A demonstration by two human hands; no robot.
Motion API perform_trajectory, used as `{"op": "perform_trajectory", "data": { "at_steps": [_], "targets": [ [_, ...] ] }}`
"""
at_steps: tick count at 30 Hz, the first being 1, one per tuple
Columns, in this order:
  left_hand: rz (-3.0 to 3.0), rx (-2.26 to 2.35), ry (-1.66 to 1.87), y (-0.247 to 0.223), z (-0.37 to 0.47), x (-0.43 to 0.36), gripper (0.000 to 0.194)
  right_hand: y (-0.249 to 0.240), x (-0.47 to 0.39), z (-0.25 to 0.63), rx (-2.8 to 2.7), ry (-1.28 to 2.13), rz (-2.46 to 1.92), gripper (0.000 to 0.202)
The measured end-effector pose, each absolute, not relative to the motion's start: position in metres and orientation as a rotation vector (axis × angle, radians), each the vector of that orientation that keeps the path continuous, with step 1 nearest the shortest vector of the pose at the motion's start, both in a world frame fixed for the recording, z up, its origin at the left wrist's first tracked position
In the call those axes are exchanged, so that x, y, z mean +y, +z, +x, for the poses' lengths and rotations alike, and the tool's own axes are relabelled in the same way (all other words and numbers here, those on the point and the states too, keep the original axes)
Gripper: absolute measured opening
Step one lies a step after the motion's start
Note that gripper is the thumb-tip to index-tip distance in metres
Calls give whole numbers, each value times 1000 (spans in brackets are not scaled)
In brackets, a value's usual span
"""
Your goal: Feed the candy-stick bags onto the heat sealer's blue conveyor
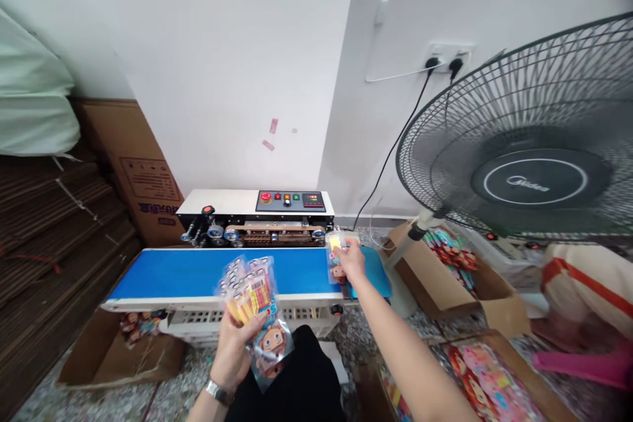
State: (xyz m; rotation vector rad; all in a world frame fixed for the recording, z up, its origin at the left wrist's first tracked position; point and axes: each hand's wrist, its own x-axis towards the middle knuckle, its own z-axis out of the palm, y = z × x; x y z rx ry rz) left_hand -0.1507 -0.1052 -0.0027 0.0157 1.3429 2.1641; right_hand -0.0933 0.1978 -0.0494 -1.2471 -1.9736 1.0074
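Note:
My left hand [236, 349], with a watch at the wrist, is closed round a fanned stack of clear plastic packets [270, 336] printed with a cartoon face. The stack is in front of the near edge of the blue conveyor belt [173, 273]. My right hand [352, 260] pinches a single packet [336, 270] of the same kind at the right end of the belt, its top edge close to the sealing machine [274, 231]. Part of that packet is covered by my fingers. The machine's control panel [291, 200] has a red knob and a lit display.
A large fan [531, 181] stands at the right. Cardboard boxes with packets stand on the floor: one box [425, 277] at the right, another box [539, 376] nearer, and a box [99, 359] below the belt's left end. Another person's leg [583, 290] shows at far right.

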Motion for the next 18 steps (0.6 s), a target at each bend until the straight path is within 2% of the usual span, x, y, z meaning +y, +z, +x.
{"op": "perform_trajectory", "data": {
  "at_steps": [4,7,10,12,15,18],
  "targets": [
    [30,1356,2167,-2,-152,-97,53,-42,182,-112,-2069,1013,-1214,35],
    [35,1366,2175,-2,-153,-91,52,-25,150,-113,-2135,1000,-930,37],
    [87,1381,2187,0,-153,-86,51,-3,104,-106,-2239,1326,-533,33],
    [126,1383,2215,2,-151,-84,51,8,76,-103,-2333,1411,-364,33],
    [174,1349,2263,7,-148,-82,55,17,49,-104,-2335,1389,-346,28],
    [182,1243,2300,11,-147,-82,60,16,45,-108,-2252,1547,-445,29]
  ]
}}
